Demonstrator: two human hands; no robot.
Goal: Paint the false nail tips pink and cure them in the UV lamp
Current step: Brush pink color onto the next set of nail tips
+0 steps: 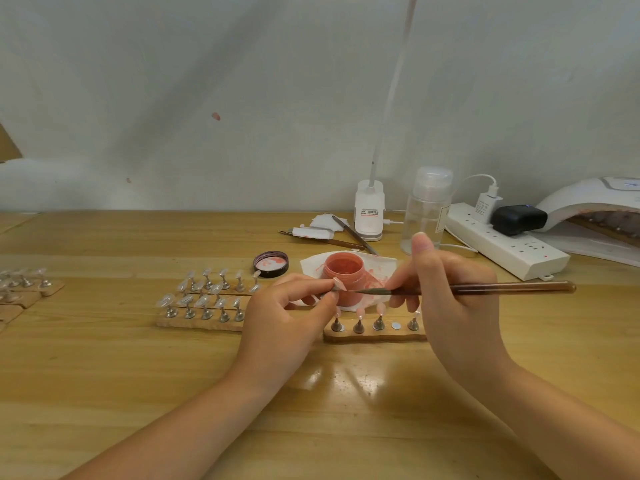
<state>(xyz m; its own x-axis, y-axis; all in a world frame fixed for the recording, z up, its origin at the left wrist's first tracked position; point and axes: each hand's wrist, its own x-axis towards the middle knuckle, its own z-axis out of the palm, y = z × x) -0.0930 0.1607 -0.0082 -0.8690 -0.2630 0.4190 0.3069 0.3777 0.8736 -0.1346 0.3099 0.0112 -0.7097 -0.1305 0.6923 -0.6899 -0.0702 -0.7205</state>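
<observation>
You hold one false nail tip point(339, 284) on its small stand between the thumb and fingers of your left hand point(294, 306). It is lifted above the table point(138, 393), just in front of the open pink jar point(344, 271). Your right hand point(446, 299) is closed around a thin brush point(450, 289), and the brush point is at the tip or just beside it; I cannot tell if it touches. So the step in hand is, I think, the painting of this one tip.

Below your hands a wooden strip point(374, 337) lies near the middle of the table. On it stand four tips that look already pink, and one round spot point(396, 326) is free. I judge that the tip in your hand belongs there.

To the left, two more strips point(201, 322) carry clear tips, not yet painted. More of them are at the left edge of the table. The jar lid point(270, 264) lies beside the jar, toward the back.

The UV lamp point(595, 209) stands at the back right corner, behind the power strip point(505, 245).

The next move calls for a light, even stroke over the tip. Then set the stand on the free spot without touching the wet colour. Much painting is left before curing.
</observation>
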